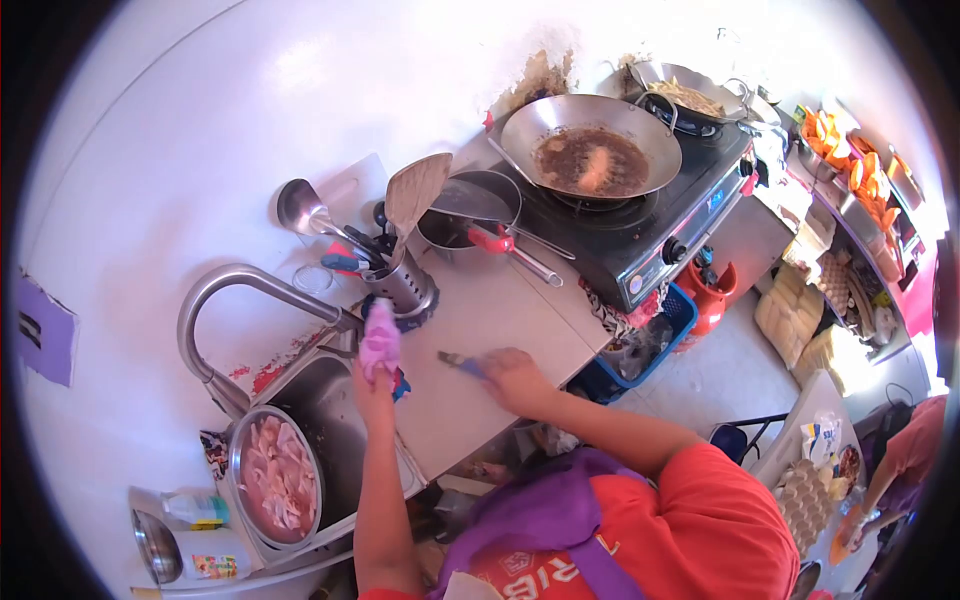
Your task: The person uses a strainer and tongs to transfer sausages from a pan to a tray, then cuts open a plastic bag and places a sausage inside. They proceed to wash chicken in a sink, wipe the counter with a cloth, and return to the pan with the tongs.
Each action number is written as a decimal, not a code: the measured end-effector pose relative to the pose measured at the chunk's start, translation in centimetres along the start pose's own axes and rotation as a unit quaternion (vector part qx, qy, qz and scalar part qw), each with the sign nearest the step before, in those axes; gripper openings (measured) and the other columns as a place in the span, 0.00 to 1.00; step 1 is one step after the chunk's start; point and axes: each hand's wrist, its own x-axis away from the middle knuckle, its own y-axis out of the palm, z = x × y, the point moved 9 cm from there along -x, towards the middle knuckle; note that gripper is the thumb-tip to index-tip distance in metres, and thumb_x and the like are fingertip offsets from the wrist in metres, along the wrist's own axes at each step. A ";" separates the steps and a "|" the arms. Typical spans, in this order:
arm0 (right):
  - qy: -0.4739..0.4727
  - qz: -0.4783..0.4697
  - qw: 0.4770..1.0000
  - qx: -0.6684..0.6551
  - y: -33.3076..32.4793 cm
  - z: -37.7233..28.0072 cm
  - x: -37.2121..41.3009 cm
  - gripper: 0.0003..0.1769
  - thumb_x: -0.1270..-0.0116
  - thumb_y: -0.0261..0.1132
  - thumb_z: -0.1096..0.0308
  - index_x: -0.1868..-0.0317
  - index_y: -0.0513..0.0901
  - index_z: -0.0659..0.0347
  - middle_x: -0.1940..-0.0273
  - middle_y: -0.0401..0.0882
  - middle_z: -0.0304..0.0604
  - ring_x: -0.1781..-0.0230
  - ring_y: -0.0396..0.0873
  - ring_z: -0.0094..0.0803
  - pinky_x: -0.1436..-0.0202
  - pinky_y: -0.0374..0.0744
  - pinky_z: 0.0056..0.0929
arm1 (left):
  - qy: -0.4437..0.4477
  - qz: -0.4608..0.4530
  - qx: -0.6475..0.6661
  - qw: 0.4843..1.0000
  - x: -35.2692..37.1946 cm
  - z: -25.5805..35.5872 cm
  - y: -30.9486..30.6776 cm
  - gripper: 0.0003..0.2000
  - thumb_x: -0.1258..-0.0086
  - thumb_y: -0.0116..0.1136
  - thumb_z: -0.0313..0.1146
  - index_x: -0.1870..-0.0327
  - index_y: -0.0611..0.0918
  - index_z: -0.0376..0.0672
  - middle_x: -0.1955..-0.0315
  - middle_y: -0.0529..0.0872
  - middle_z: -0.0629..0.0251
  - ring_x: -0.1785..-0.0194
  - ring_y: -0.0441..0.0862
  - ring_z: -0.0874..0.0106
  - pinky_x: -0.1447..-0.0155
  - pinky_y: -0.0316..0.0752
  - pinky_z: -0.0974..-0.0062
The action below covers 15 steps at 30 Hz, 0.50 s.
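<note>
My left hand is closed around a bunched pink cloth, beside the faucet and just in front of the metal utensil holder. Over the beige countertop, my right hand grips a small slim tool with a bluish handle and a dull yellowish-brown tip that points left. I cannot tell what kind of tool it is. A ladle and a wooden turner stand in the holder, with other handles around them.
A bowl of raw chicken pieces sits at the sink. Behind my right hand stand a pot with a strainer laid across it and a gas stove. One wok holds oil and frying food. Another person works at far right.
</note>
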 end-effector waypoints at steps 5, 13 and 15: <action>0.168 0.083 0.857 -0.480 -2.1 -1.3 -1.8 0.26 0.38 0.62 0.55 0.46 0.72 0.64 0.48 0.75 0.53 0.46 0.74 0.39 0.44 0.72 0.42 | -0.085 -0.173 0.151 0.970 4.1 7.1 5.3 0.19 0.29 0.50 0.36 0.41 0.70 0.38 0.52 0.77 0.58 0.49 0.77 0.67 0.44 0.71 0.71; 0.142 0.234 0.962 -0.016 -10.2 9.2 1.2 0.34 0.46 0.63 0.68 0.36 0.66 0.60 0.39 0.67 0.54 0.43 0.70 0.47 0.43 0.70 0.46 | 0.282 -0.252 -0.271 0.885 12.7 11.4 16.0 0.23 0.35 0.53 0.39 0.40 0.70 0.39 0.41 0.70 0.52 0.37 0.66 0.55 0.33 0.57 0.54; 0.159 0.254 0.951 0.082 -10.4 11.0 1.1 0.36 0.48 0.63 0.68 0.36 0.66 0.58 0.37 0.65 0.50 0.41 0.67 0.49 0.41 0.68 0.48 | 0.269 -0.264 -0.349 0.858 13.2 8.5 16.2 0.24 0.36 0.53 0.41 0.41 0.71 0.40 0.39 0.68 0.54 0.35 0.64 0.58 0.31 0.53 0.51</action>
